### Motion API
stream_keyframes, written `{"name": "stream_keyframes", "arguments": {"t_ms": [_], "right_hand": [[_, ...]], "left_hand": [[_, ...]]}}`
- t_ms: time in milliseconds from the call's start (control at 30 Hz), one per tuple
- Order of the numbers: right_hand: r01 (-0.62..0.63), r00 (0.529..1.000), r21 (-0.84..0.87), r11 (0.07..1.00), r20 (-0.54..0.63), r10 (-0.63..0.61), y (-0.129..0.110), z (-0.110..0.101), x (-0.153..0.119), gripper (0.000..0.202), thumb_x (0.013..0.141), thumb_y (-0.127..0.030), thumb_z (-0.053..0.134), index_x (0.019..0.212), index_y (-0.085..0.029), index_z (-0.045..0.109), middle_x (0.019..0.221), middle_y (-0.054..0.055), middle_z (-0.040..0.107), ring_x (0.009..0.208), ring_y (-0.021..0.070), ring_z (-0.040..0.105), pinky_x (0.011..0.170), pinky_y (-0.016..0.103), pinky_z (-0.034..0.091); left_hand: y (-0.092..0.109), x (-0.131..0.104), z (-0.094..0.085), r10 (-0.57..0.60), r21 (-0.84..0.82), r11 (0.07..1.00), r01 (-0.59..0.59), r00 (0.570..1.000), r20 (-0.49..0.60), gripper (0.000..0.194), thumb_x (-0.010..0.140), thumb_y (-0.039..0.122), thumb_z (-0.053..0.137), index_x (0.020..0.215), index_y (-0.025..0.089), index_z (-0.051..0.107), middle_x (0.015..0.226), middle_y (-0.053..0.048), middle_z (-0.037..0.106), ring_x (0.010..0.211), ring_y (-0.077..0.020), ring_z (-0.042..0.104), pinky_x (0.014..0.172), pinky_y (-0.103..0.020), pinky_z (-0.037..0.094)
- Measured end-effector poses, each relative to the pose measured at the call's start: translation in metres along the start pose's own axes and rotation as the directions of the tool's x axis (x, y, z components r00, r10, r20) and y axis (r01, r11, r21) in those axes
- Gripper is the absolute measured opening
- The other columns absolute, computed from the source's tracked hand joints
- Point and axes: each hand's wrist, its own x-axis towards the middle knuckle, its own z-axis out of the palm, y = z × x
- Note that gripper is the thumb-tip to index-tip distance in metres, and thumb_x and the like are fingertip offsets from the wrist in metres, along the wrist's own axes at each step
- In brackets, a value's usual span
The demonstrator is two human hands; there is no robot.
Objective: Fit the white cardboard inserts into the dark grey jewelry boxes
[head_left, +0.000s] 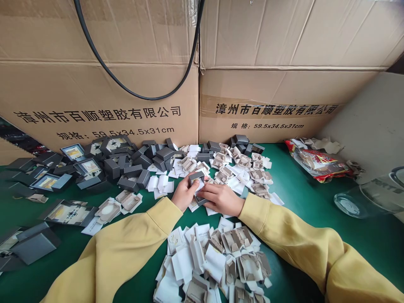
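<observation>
A small dark grey box (196, 176) is between my two hands at the middle of the green table, with some white showing at it. My left hand (185, 192) is closed round its left side, thumb on top. From the right, my right hand (224, 198) is closed on the lower part of the same box, its fingers partly hiding it. Around them lie loose white cards (162, 185) and cardboard inserts (224, 173). Closer to me is a big pile of white papers (215, 261) and torn grey-brown inserts (249, 267).
Many grey boxes, some open like this box (69, 212), cover the left side. Large brown cartons (126, 88) stand along the back, a black cable (151, 98) hanging before them. At right are a red-edged plastic packet (318, 162) and a clear jar (369, 195).
</observation>
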Motion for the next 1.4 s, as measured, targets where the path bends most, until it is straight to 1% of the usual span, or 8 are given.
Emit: {"name": "stream_keyframes", "arguments": {"t_ms": [167,367,467,800,967,1167,1267,1400], "right_hand": [[0.016,1.0,-0.006,1.0,0.014,-0.016,-0.001,-0.001,0.0,0.024,0.091,-0.03,0.039,0.103,-0.017,0.055,0.09,0.008,0.058,0.085,0.0157,0.056,0.069,0.026,0.047],[-0.02,1.0,-0.029,0.999,-0.015,0.02,-0.001,-0.001,-0.001,0.022,0.09,-0.029,0.04,0.099,-0.017,0.056,0.09,0.008,0.059,0.085,0.0159,0.057,0.067,0.026,0.047],[-0.039,0.999,-0.034,0.999,-0.024,0.038,0.0,0.001,-0.002,0.022,0.09,-0.03,0.041,0.099,-0.017,0.056,0.09,0.008,0.059,0.082,0.0157,0.057,0.065,0.025,0.047],[-0.021,1.0,-0.011,1.0,0.001,0.021,0.001,0.001,-0.002,0.021,0.089,-0.028,0.042,0.102,-0.017,0.055,0.09,0.007,0.06,0.084,0.0154,0.058,0.071,0.026,0.048],[-0.007,1.0,-0.025,1.0,0.011,0.007,0.0,0.0,0.0,0.022,0.09,-0.029,0.041,0.103,-0.017,0.055,0.089,0.007,0.06,0.081,0.0153,0.058,0.071,0.027,0.048],[0.011,1.0,-0.001,1.0,-0.024,-0.011,-0.005,-0.008,0.001,0.037,0.09,-0.046,0.038,0.106,-0.016,0.052,0.098,0.01,0.059,0.094,0.0178,0.055,0.076,0.028,0.047],[-0.093,0.987,0.008,0.996,-0.127,0.093,-0.006,-0.01,-0.003,0.038,0.091,-0.046,0.033,0.107,-0.015,0.049,0.102,0.012,0.059,0.091,0.0192,0.055,0.073,0.03,0.046],[-0.342,0.92,0.002,0.94,-0.206,0.335,-0.002,-0.006,-0.005,0.026,0.092,-0.035,0.035,0.098,-0.016,0.052,0.093,0.01,0.059,0.084,0.0199,0.053,0.072,0.031,0.043]], "left_hand": [[0.001,-0.001,0.001,0.028,0.075,0.997,-0.027,1.0,-0.004,0.032,0.077,0.038,0.058,0.101,0.016,0.059,0.107,-0.009,0.065,0.102,-0.024,0.058,0.096,-0.039,0.04],[0.01,-0.005,0.002,-0.046,-0.138,0.989,0.057,0.996,0.081,0.05,0.068,0.03,0.069,0.113,0.019,0.048,0.112,-0.011,0.062,0.103,-0.0257,0.058,0.092,-0.042,0.043],[0.006,-0.003,0.0,-0.033,-0.132,0.99,0.046,0.994,0.1,0.051,0.067,0.025,0.07,0.112,0.019,0.048,0.115,-0.011,0.061,0.107,-0.0263,0.057,0.093,-0.042,0.042],[-0.009,0.003,-0.006,0.036,0.012,0.999,-0.037,0.999,0.023,0.041,0.074,0.034,0.061,0.11,0.017,0.052,0.112,-0.01,0.062,0.109,-0.026,0.055,0.095,-0.041,0.04],[-0.007,0.003,-0.004,0.029,0.024,0.999,-0.028,0.999,-0.025,0.033,0.075,0.028,0.057,0.106,0.017,0.054,0.108,-0.008,0.064,0.107,-0.0239,0.056,0.096,-0.04,0.039],[0.004,-0.001,0.003,-0.018,-0.045,0.999,0.012,0.992,-0.129,0.027,0.068,0.021,0.057,0.095,0.015,0.06,0.102,-0.007,0.067,0.098,-0.0231,0.059,0.092,-0.038,0.042],[0.011,-0.002,0.007,-0.056,-0.152,0.988,0.027,0.98,-0.192,0.029,0.065,0.02,0.059,0.094,0.015,0.06,0.099,-0.007,0.068,0.096,-0.0237,0.061,0.087,-0.038,0.045],[0.019,-0.004,0.009,-0.139,-0.295,0.953,0.071,0.966,-0.216,0.037,0.064,0.018,0.058,0.1,0.016,0.058,0.1,-0.007,0.067,0.091,-0.0252,0.064,0.077,-0.039,0.051]]}}
